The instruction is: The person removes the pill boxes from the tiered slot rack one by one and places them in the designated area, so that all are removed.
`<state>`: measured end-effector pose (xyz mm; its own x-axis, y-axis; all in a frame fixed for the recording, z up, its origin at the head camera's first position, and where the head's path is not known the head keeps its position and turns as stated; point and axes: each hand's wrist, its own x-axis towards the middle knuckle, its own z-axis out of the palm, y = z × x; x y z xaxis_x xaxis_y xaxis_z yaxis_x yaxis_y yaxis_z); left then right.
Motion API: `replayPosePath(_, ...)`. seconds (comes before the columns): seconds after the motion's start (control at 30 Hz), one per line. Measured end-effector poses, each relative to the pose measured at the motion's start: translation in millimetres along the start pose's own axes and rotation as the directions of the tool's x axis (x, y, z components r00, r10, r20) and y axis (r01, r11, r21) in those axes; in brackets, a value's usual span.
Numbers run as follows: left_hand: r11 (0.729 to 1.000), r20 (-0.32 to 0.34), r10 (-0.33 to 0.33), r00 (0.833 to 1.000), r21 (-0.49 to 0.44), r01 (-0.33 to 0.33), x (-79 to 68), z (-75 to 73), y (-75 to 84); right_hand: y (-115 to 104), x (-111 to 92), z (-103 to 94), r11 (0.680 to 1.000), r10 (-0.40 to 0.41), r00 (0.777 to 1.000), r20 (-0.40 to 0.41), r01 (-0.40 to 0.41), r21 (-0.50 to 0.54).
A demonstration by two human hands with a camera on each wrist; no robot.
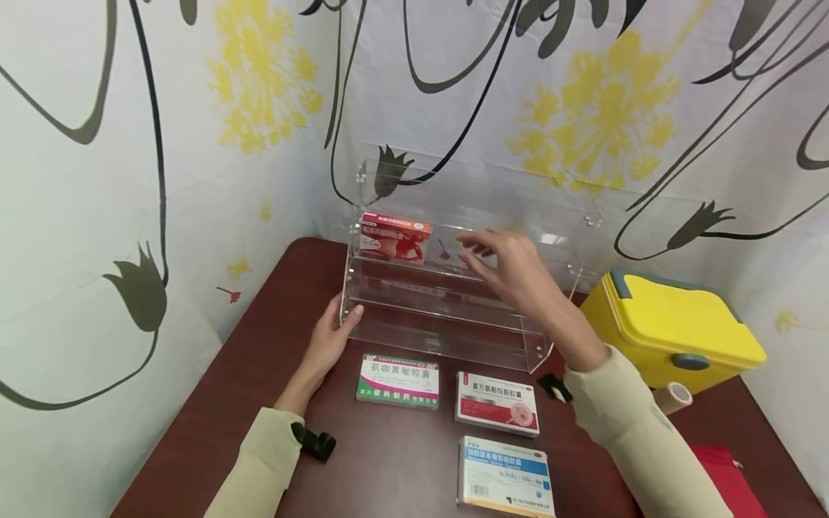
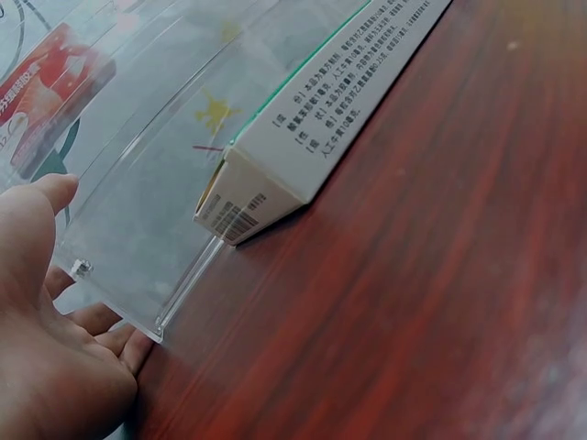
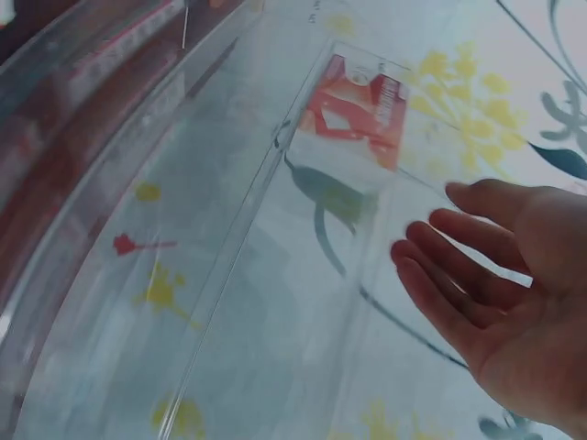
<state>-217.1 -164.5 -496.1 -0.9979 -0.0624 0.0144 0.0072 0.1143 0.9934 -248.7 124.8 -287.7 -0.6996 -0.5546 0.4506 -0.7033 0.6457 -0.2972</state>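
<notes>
A clear acrylic tiered shelf (image 1: 447, 316) stands on the table, with a red medicine box (image 1: 394, 238) upright at the left of an upper tier. My left hand (image 1: 328, 339) grips the shelf's lower left side panel, thumb inside and fingers behind its edge, as the left wrist view shows. Holding nothing, my right hand (image 1: 508, 270) hovers before the upper tiers, right of the red box, its fingers loosely bent. In the right wrist view, the red medicine box (image 3: 358, 115) appears beyond the fingertips.
Before the shelf lie a green-and-pink medicine box (image 1: 398, 381), a red-and-white box (image 1: 496, 404) and a blue-and-white box (image 1: 506, 478). To the right stand a yellow case (image 1: 680, 324) and a small pale cylinder (image 1: 673, 396), with a red cloth-like item (image 1: 725, 478) nearer. A patterned curtain (image 1: 453, 93) hangs behind.
</notes>
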Motion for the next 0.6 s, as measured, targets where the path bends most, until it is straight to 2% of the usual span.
replayPosePath(0.13,1.000,0.007,-0.001,1.000,-0.008,0.001,-0.5,-0.6,0.5,-5.0,31.8,18.8,0.998,0.001,1.000,0.009,0.000,-0.069)
replayPosePath(0.33,1.000,-0.021,0.025,0.999,-0.005,-0.025,-0.4,3.6,-5.9,-7.2,49.3,36.5,0.983,0.000,0.998,0.061,0.011,-0.184)
replayPosePath(0.43,0.999,-0.036,0.038,0.999,0.001,-0.038,0.6,4.0,-8.5,-5.9,51.5,41.6,0.987,0.030,0.997,0.068,-0.019,-0.160)
replayPosePath(0.6,0.999,-0.055,0.048,0.997,0.002,-0.048,1.8,1.0,-8.2,-2.5,54.7,44.6,0.999,0.054,0.998,0.036,-0.054,-0.005)
